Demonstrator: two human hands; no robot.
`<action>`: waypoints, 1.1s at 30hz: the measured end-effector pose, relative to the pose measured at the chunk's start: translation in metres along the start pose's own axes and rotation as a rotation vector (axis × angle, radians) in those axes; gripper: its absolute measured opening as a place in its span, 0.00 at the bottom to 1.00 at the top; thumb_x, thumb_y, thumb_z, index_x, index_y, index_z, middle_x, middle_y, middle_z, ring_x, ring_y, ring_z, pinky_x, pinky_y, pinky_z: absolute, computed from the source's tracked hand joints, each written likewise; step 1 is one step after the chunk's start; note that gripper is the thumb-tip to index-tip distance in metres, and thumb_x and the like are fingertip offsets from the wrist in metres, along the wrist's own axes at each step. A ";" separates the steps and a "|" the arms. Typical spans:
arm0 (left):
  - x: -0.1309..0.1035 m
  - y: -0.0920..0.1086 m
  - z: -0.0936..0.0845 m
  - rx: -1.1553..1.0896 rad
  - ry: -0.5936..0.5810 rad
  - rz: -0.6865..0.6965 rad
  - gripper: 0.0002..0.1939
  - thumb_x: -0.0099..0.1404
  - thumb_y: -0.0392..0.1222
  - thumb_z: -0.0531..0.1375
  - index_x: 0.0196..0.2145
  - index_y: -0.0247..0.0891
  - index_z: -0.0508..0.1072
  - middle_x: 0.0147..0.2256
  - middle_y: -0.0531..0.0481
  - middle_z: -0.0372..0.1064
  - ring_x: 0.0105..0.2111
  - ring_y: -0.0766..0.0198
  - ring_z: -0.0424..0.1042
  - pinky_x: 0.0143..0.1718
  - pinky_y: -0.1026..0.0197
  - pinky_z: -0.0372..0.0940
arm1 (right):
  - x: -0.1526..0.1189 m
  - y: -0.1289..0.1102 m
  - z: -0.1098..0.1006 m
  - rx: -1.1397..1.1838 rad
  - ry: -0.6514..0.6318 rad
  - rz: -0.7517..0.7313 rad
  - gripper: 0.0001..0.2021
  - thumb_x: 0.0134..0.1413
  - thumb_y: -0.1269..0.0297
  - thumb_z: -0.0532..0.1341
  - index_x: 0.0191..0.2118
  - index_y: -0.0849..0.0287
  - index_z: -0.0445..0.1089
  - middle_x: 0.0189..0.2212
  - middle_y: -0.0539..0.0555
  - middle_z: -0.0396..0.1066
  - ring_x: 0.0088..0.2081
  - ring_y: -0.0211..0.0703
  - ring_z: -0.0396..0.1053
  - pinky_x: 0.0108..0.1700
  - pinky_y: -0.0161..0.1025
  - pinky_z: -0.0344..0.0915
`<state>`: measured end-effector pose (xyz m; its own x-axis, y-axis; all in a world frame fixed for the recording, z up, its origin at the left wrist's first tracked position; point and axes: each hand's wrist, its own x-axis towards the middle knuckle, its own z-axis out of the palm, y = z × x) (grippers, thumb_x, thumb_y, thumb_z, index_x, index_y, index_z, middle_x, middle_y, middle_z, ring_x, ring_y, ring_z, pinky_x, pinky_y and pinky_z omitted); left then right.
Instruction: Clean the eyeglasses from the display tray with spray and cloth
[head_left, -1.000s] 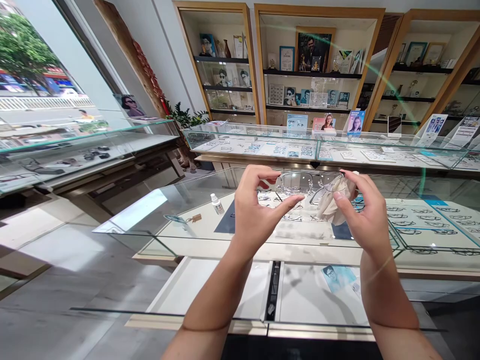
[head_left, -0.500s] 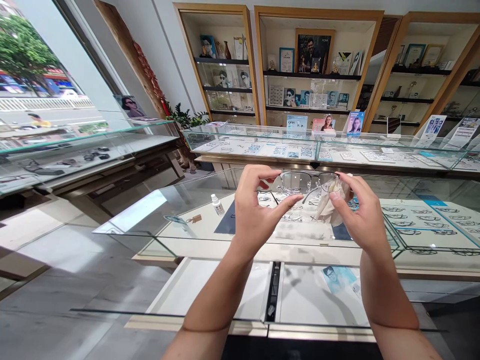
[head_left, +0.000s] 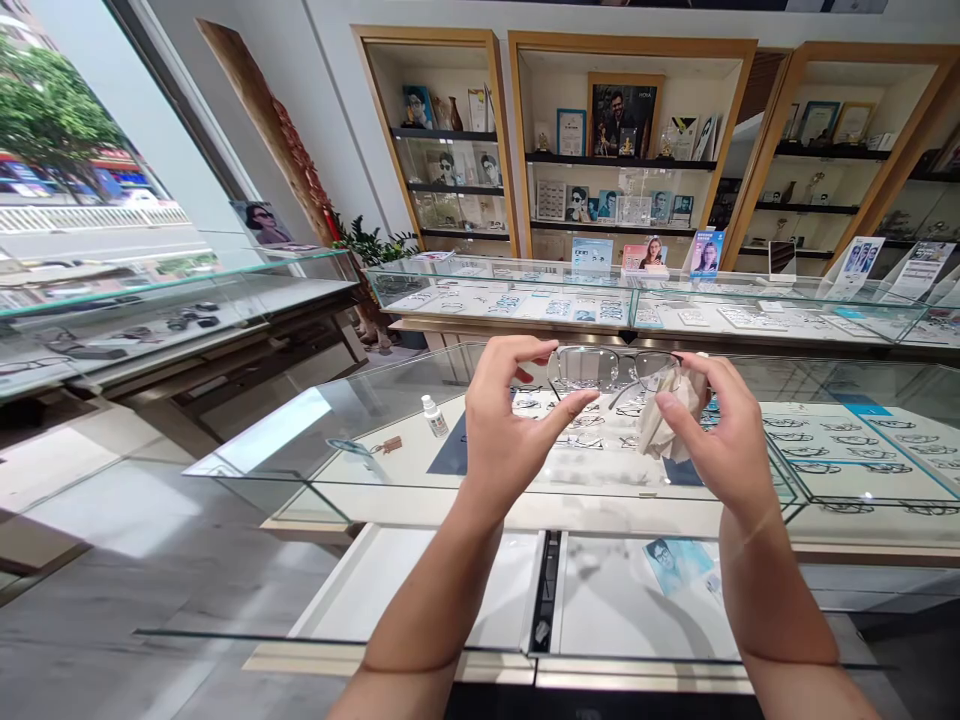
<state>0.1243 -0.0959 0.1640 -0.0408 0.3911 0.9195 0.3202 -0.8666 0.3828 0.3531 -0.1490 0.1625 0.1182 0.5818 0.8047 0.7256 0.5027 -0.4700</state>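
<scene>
A pair of thin-rimmed eyeglasses (head_left: 616,370) is held up in front of me, above the glass counter (head_left: 420,490). My left hand (head_left: 510,425) pinches the left edge of the frame with its index finger on top and its thumb below. At the other end, my right hand (head_left: 716,425) grips the right edge and also holds a crumpled pale cloth (head_left: 664,425), which hangs behind the lens. One temple arm shows below the bridge. The fingertips behind the frame are partly hidden.
On the counter stand a small white bottle (head_left: 433,416) and a brown tag (head_left: 388,446). Rows of eyeglasses (head_left: 847,438) lie at the right. Below is an open drawer (head_left: 622,600) holding a leaflet (head_left: 679,566). Another glass display case (head_left: 525,295) stands behind.
The eyeglasses stay raised between both hands, nearly still and turned slightly. The cloth hangs a little differently by my right hand. My view has tipped slightly upward.
</scene>
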 end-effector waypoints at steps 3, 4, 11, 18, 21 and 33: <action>0.001 0.000 -0.001 -0.001 -0.013 -0.038 0.24 0.62 0.57 0.75 0.49 0.42 0.78 0.45 0.47 0.77 0.44 0.59 0.76 0.40 0.58 0.69 | 0.000 -0.003 -0.001 0.033 0.041 -0.007 0.17 0.62 0.49 0.68 0.51 0.53 0.75 0.44 0.55 0.76 0.47 0.53 0.74 0.49 0.50 0.71; 0.001 -0.001 -0.002 -0.003 -0.020 -0.053 0.24 0.62 0.57 0.74 0.49 0.42 0.78 0.45 0.47 0.77 0.43 0.59 0.77 0.40 0.58 0.69 | 0.000 -0.004 -0.001 0.045 0.051 -0.004 0.17 0.62 0.49 0.69 0.50 0.53 0.75 0.44 0.55 0.76 0.47 0.53 0.74 0.49 0.50 0.71; 0.001 -0.003 -0.005 -0.028 -0.098 -0.117 0.22 0.64 0.54 0.74 0.51 0.42 0.79 0.47 0.44 0.80 0.46 0.56 0.80 0.41 0.57 0.72 | -0.004 -0.012 -0.002 0.099 0.121 0.043 0.18 0.58 0.50 0.72 0.49 0.51 0.74 0.42 0.53 0.74 0.43 0.50 0.73 0.46 0.49 0.70; 0.001 -0.004 -0.004 -0.022 -0.139 -0.109 0.21 0.66 0.52 0.72 0.52 0.42 0.79 0.47 0.44 0.80 0.46 0.55 0.81 0.41 0.57 0.73 | -0.006 -0.016 -0.002 0.115 0.156 0.029 0.19 0.56 0.52 0.74 0.49 0.51 0.73 0.40 0.51 0.71 0.42 0.49 0.71 0.47 0.49 0.70; 0.001 -0.004 -0.004 -0.026 -0.146 -0.103 0.21 0.66 0.49 0.72 0.53 0.42 0.78 0.48 0.44 0.80 0.47 0.55 0.81 0.42 0.57 0.74 | -0.007 -0.017 -0.002 0.113 0.158 0.028 0.19 0.56 0.52 0.74 0.49 0.51 0.73 0.41 0.52 0.71 0.42 0.50 0.71 0.47 0.49 0.70; -0.003 0.000 -0.001 -0.029 -0.138 -0.155 0.21 0.67 0.50 0.71 0.55 0.43 0.76 0.48 0.44 0.80 0.47 0.56 0.82 0.42 0.56 0.74 | -0.007 -0.014 0.000 0.103 0.154 0.037 0.19 0.57 0.49 0.72 0.49 0.51 0.71 0.41 0.52 0.71 0.42 0.50 0.72 0.47 0.51 0.70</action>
<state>0.1237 -0.0974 0.1610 0.0437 0.5574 0.8291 0.2929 -0.8006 0.5228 0.3425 -0.1601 0.1633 0.2514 0.5002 0.8286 0.6463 0.5506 -0.5284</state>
